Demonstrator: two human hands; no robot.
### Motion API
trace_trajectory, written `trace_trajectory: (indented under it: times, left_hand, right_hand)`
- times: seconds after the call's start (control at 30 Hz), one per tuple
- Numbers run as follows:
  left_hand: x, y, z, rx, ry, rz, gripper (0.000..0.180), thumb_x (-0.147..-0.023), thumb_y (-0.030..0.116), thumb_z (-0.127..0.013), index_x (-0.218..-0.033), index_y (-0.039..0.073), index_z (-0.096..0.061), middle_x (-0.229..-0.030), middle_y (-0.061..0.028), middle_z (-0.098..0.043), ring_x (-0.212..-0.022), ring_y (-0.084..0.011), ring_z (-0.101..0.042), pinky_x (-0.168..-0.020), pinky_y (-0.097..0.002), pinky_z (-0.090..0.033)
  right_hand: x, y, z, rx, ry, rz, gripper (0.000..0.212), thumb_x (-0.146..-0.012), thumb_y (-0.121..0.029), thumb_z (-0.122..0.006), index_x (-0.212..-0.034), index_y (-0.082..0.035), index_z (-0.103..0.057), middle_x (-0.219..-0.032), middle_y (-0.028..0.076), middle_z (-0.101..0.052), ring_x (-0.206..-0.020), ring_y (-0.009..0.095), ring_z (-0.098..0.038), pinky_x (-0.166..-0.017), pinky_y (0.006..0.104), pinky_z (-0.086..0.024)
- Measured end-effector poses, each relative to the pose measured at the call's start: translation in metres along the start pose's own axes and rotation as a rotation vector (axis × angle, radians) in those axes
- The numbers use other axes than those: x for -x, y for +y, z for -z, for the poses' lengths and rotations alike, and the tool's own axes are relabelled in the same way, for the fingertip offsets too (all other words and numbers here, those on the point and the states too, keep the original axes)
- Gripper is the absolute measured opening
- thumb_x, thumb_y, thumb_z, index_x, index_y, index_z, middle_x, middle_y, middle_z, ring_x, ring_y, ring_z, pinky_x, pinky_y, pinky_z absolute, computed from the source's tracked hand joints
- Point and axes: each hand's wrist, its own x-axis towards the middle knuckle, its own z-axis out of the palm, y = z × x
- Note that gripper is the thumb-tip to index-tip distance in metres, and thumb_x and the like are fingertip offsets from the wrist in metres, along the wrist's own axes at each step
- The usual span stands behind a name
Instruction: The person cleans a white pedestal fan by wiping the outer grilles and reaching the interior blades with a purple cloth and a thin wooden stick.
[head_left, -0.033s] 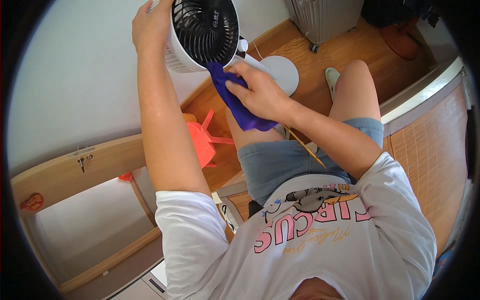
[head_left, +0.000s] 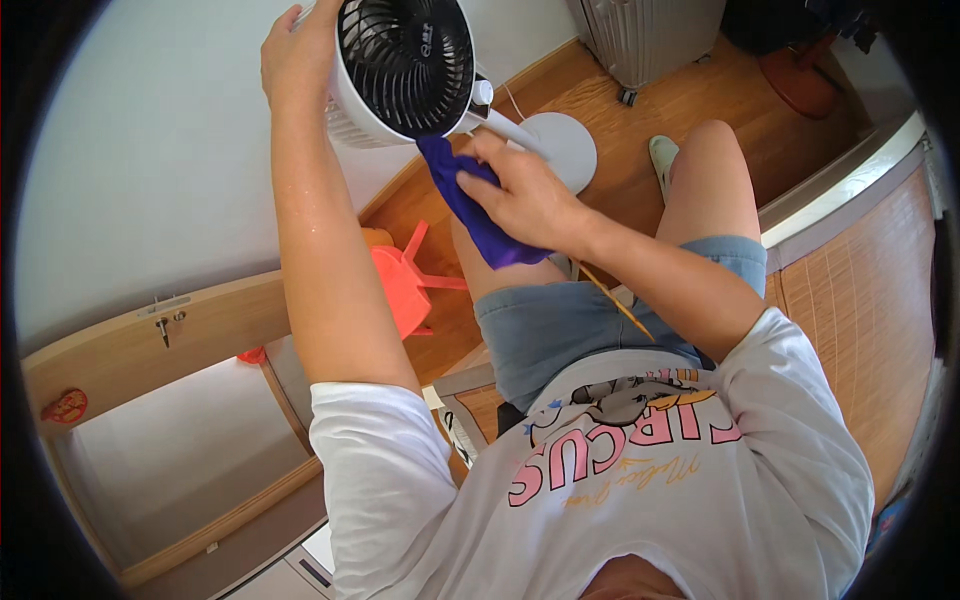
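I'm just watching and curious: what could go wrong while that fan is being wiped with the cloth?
The left hand steadies the fan head from the side; if it slips, the fan on its round base might tip. The purple cloth in the right hand hangs close to the black grille and could snag there.

One white fan (head_left: 400, 70), one purple cloth (head_left: 470, 210), one orange stool (head_left: 400, 285), one suitcase (head_left: 645, 35), two hands (head_left: 525, 195).

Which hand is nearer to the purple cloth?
Right. The right hand grips the purple cloth below the fan; the left hand rests on the fan's far side, away from it.
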Motion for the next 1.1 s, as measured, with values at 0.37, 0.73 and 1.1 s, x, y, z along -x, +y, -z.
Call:
trace_trajectory:
  times: [0.37, 0.73, 1.1]
  left_hand:
    - [-0.005, -0.003, -0.003, 0.023, 0.027, 0.114, 0.094, -0.077, 0.052, -0.068, -0.131, -0.019, -0.041, -0.123, -0.0342, -0.055, -0.116, -0.0352, -0.055, -0.097, -0.0351, -0.043]
    - [0.005, 0.014, -0.005, -0.007, -0.015, 0.024, 0.094, -0.077, 0.053, -0.067, -0.129, -0.021, -0.041, -0.122, -0.0345, -0.055, -0.116, -0.0351, -0.056, -0.099, -0.0347, -0.042]
    - [-0.007, 0.0, -0.005, 0.061, 0.009, 0.227, 0.068, -0.075, 0.038, -0.077, -0.123, -0.006, -0.058, -0.118, -0.0157, -0.062, -0.107, -0.0223, -0.06, -0.094, -0.0306, -0.045]
  right_hand:
    - [-0.018, -0.018, -0.001, 0.042, -0.013, -0.025, 0.024, -0.092, -0.02, -0.057, -0.108, -0.003, -0.053, -0.089, 0.019, -0.065, -0.085, 0.036, -0.063, -0.075, 0.0415, -0.049]
    - [-0.019, -0.027, -0.004, -0.075, 0.044, -0.133, 0.034, -0.091, -0.022, -0.054, -0.113, 0.004, -0.052, -0.095, 0.03, -0.064, -0.093, 0.046, -0.061, -0.084, 0.0489, -0.047]
    - [-0.026, -0.03, -0.002, 0.023, 0.019, -0.083, 0.031, -0.09, -0.02, -0.054, -0.11, 0.003, -0.055, -0.094, 0.029, -0.064, -0.092, 0.045, -0.061, -0.084, 0.0495, -0.047]
